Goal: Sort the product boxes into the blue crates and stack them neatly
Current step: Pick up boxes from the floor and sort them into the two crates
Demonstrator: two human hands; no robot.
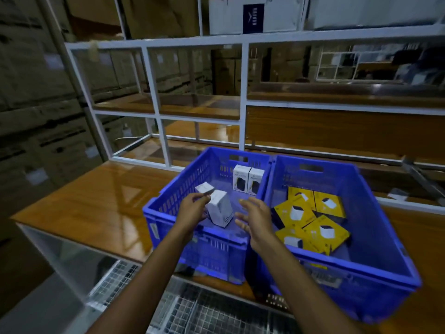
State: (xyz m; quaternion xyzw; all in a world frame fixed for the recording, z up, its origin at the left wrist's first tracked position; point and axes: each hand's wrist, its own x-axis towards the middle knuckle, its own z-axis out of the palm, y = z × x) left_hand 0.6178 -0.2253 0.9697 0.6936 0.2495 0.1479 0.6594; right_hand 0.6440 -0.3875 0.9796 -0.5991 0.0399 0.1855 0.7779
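Two blue crates stand side by side, walls touching, on a glossy wooden table. In the left crate there are only white product boxes. Two of them, the upright white boxes, stand close together against the far wall, near the corner next to the other crate.

The person's left hand is inside this crate, above its floor. Its fingers are curled and pinch a small white box at the fingertips. A larger white box is tilted just beside the same hand, toward the middle of the crate. I cannot tell if the thumb holds it too or if it only leans there.

The right hand hovers over the right part of the left crate, near the shared wall. Its fingers are straight and spread wide, and it holds nothing.

In the right crate lie the yellow boxes, flat on the floor, some overlapping and turned at different angles.

Behind the crates rises a white metal shelf frame. Brown cartons are stacked on the left side of the room. A wire mesh is below the near edge of the table.
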